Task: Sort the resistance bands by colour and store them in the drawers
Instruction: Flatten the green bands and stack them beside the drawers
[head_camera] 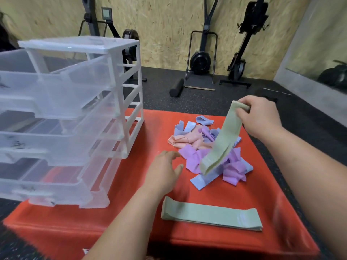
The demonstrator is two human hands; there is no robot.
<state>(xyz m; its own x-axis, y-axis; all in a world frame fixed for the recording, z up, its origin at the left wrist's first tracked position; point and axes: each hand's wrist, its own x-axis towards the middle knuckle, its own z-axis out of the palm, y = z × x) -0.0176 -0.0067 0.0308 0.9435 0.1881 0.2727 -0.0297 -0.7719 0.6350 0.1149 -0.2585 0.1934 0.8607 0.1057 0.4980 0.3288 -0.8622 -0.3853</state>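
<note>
Green band (221, 139) raised over the far right part of the pad (65, 222), pinched at its top fold in the right hand (261, 117), thumb and curled fingers closed on it; lower loop draped onto the pile (197, 145). Pile of lilac, blue and pink bands right of the middle, spreading toward the right edge and short of the far edge.

Green stack (210, 214) flat and lengthwise beside the near edge, right of centre, apart from the pile with a strip of bare red between.

Left hand (163, 169) palm down just left of the pile, fingers spread and relaxed, holding nothing; fingertips near a lilac band, contact impossible to tell.

Drawers (75, 119) on the left half, clear plastic in a white frame, several pulled out toward the near left corner; frame's back foot close to the far edge.

Open red between drawers and pile, and along the near edge left of the stack.

Past the far edge, dark floor (216, 102) with a black roller (176, 87) and upright machines (201, 59) against a board wall.
</note>
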